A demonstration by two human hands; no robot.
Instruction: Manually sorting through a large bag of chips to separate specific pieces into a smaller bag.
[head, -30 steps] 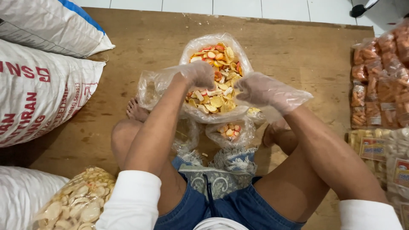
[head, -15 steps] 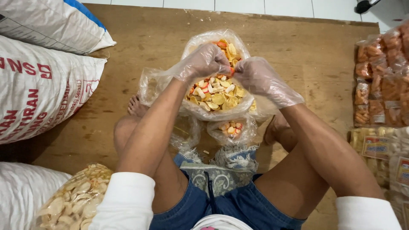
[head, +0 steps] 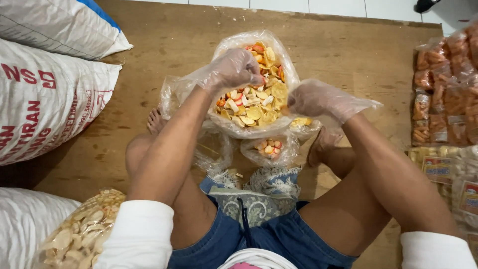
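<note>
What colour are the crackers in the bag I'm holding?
Mostly yellow, with white and orange-red pieces, seen in the head view: crackers.

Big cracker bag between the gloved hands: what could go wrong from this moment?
1. The big bag is open and heaped; the left hand and right hand grip only its thin rim, so crackers may spill onto the wooden floor.
2. The film could tear under the load.
3. The small bag lies open just beneath, so fallen pieces could land in it.
</note>
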